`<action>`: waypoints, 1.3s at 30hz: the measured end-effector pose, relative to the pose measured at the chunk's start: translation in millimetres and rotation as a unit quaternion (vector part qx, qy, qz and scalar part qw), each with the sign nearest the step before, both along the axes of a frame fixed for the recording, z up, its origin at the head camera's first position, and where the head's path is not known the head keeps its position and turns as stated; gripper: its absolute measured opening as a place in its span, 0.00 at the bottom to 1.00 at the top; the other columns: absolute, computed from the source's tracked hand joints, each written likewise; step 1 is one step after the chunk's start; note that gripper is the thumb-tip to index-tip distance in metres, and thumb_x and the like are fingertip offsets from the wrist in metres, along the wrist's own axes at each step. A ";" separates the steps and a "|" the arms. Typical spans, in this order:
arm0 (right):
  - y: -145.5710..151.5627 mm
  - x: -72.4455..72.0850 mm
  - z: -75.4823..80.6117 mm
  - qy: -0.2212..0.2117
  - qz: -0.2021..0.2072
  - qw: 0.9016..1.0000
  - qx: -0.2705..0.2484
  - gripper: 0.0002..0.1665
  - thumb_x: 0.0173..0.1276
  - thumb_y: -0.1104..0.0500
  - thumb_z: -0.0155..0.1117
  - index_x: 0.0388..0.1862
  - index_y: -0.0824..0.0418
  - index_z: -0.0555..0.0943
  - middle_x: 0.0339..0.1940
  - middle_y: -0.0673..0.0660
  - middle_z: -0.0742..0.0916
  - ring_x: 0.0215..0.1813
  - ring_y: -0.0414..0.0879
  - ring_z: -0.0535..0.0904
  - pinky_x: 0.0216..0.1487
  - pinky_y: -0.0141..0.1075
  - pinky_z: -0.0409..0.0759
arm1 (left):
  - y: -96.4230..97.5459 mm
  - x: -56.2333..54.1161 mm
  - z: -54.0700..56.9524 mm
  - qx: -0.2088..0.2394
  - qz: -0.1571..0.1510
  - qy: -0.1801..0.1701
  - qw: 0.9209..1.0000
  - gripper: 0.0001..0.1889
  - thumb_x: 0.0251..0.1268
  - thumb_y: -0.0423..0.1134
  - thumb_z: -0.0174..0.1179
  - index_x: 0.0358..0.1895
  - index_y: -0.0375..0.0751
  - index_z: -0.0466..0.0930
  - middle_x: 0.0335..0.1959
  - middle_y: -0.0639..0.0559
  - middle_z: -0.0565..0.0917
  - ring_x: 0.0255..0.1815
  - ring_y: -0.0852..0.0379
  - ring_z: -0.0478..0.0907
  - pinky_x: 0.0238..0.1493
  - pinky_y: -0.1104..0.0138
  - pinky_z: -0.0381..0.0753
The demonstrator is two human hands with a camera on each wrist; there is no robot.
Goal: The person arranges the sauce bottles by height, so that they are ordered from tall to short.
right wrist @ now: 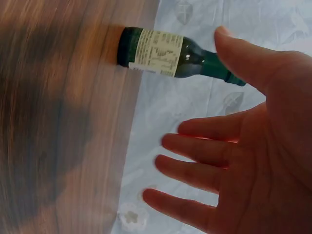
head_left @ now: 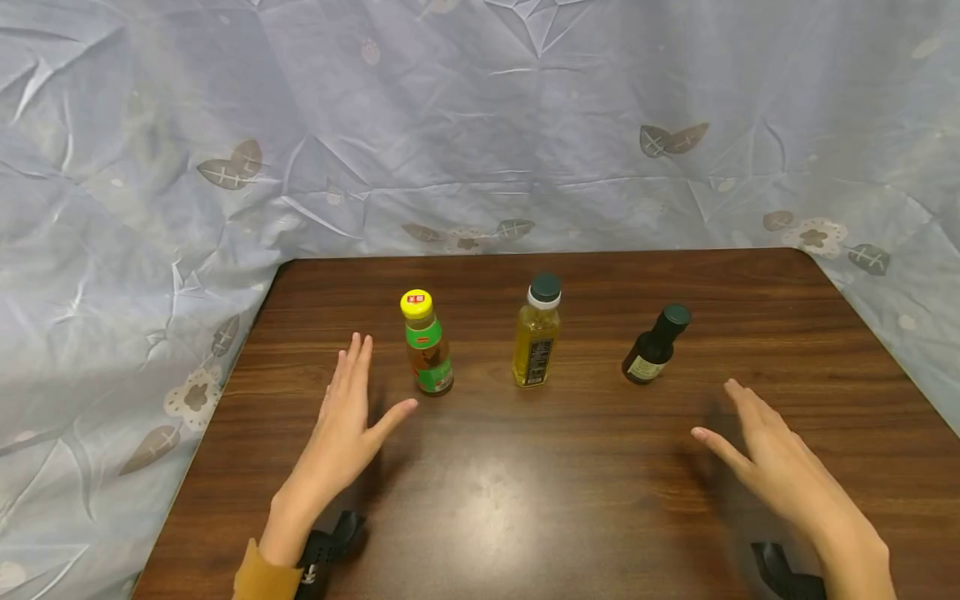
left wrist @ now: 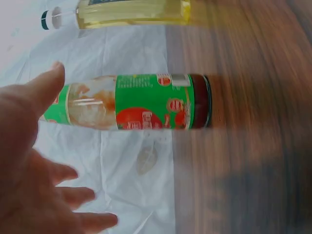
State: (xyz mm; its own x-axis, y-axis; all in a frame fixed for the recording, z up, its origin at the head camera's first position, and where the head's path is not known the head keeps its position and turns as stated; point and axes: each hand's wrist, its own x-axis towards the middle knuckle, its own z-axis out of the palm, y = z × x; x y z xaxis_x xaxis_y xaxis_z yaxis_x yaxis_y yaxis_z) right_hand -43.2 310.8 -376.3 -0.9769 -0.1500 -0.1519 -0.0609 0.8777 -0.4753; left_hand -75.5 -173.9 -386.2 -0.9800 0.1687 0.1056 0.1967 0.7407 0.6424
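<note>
Three bottles stand apart in a row on the wooden table. At the left is a sauce bottle (head_left: 431,354) with a yellow cap and green label, also seen in the left wrist view (left wrist: 146,102). A clear bottle of yellow oil (head_left: 535,342) with a dark green cap is in the middle. A small dark bottle (head_left: 651,350) with a cream label (right wrist: 158,51) stands at the right. My left hand (head_left: 341,437), fingers extended and thumb spread, is just left of the sauce bottle without gripping it. My right hand (head_left: 783,467) hovers right of the dark bottle, fingers spread, holding nothing.
The brown table (head_left: 495,508) has rounded far corners. A grey-white cloth (head_left: 450,125) with leaf and flower prints hangs behind it and along the sides. Black straps (head_left: 333,537) are around both wrists.
</note>
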 end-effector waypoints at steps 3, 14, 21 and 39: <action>-4.8 2.6 2.0 -0.016 0.000 1.000 0.007 0.52 0.75 0.38 0.52 0.78 0.72 0.45 0.73 0.78 0.59 0.70 0.77 0.54 0.60 0.72 0.58 | 2.5 -5.9 2.5 0.049 0.001 0.031 0.998 0.54 0.65 0.55 0.64 0.80 0.43 0.33 0.80 0.48 0.37 0.79 0.43 0.36 0.73 0.40 0.48; -50.6 -12.9 16.9 0.066 0.069 0.994 -0.051 0.43 0.74 0.42 0.58 0.76 0.64 0.58 0.72 0.67 0.68 0.69 0.68 0.64 0.61 0.66 0.68 | 17.9 -31.6 5.5 0.217 0.013 0.108 0.970 0.40 0.61 0.38 0.70 0.75 0.41 0.59 0.72 0.45 0.66 0.72 0.47 0.63 0.68 0.51 0.68; -86.3 -50.1 17.4 0.186 0.124 0.969 -0.106 0.39 0.70 0.53 0.66 0.75 0.60 0.63 0.67 0.62 0.75 0.63 0.60 0.73 0.56 0.58 0.76 | 30.3 -44.1 8.3 0.315 -0.010 0.091 0.945 0.36 0.61 0.31 0.68 0.72 0.39 0.64 0.67 0.42 0.72 0.66 0.48 0.71 0.65 0.60 0.73; -156.5 -112.3 16.4 0.161 0.072 0.934 -0.310 0.29 0.67 0.53 0.70 0.65 0.56 0.75 0.62 0.55 0.80 0.68 0.50 0.69 0.67 0.54 0.68 | 40.6 -50.5 16.3 0.325 0.041 0.060 0.943 0.26 0.60 0.29 0.69 0.62 0.28 0.74 0.56 0.35 0.80 0.56 0.43 0.79 0.61 0.57 0.77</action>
